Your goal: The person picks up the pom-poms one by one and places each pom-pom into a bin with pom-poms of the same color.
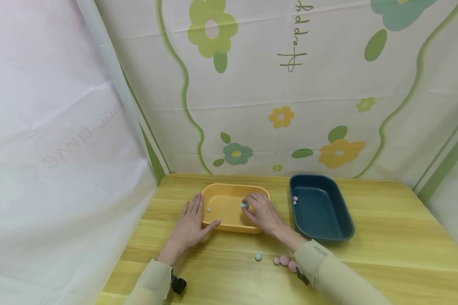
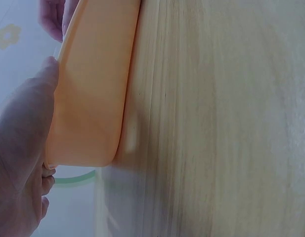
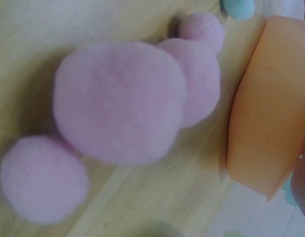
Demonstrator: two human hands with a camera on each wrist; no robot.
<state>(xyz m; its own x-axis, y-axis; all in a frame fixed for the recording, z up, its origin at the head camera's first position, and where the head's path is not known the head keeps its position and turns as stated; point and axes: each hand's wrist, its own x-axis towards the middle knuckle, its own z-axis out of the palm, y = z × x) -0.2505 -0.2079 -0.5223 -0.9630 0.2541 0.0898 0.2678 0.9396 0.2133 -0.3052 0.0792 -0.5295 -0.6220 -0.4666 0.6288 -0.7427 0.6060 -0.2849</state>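
A light blue pom-pom (image 1: 244,205) is pinched between the thumb and fingers of my right hand (image 1: 264,213), over the right part of a yellow-orange tray (image 1: 229,214). My left hand (image 1: 190,225) rests at the tray's left end with its fingers straight and the thumb along the near rim. In the left wrist view, that thumb (image 2: 36,91) touches the rim. A smaller light blue pom-pom (image 1: 208,209) lies inside the tray, near its left end. Most of the right hand falls outside the right wrist view.
To the right stands a dark blue tray (image 1: 320,212) with small pink pom-poms (image 1: 295,199) by its left wall. On the wooden table (image 1: 221,271) lie a light blue pom-pom (image 1: 258,256) and several pink pom-poms (image 3: 120,101), beneath the right wrist. A printed cloth (image 1: 252,93) hangs behind.
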